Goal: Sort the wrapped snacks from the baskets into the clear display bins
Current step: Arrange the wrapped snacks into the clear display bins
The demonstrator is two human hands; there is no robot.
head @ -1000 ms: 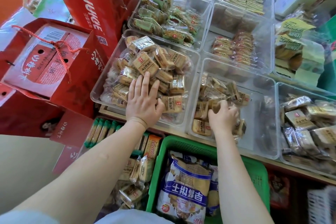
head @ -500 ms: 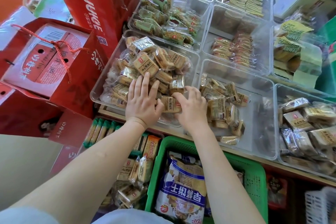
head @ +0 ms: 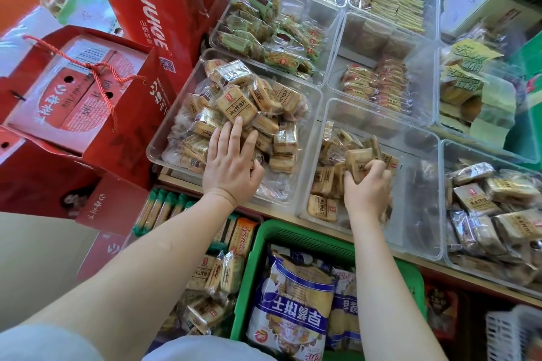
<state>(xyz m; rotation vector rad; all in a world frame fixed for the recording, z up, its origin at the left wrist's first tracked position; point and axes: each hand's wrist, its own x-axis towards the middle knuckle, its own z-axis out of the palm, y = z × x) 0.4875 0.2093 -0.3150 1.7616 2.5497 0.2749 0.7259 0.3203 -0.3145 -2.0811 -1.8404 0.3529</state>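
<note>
At the far left stood red gift cartons (head: 73,91), stacked beside the shelf and clear of the work. Next came the heaped clear bin (head: 164,138), piled high with tan wrapped snacks (head: 234,105). The left hand (head: 230,167) lay spread wide and flat on that pile, fingers (head: 236,129) reaching up over a packet and the thumb curled at the side; it gripped nothing, and I judged it was pressing down to keep the loose heap from sliding over the low front wall. Below it, a basket of wrapped crackers (head: 217,269) sat on the floor level, within easy reach for refilling.

Further right, the middle bin (head: 410,214) held far fewer of the same tan packets, gathered at its left end, with the right half bare. The right hand (head: 368,187) was closed around a small clutch of snack packets (head: 359,160), held just above the ones already lying there, probably to set them down in this emptier bin and even out the stock. Under that arm the green basket (head: 293,231) carried large blue-and-white bags (head: 293,302), not yet sorted. At the far right another bin (head: 448,155) was filled with darker silvery packets (head: 475,193), kept apart by kind
</note>
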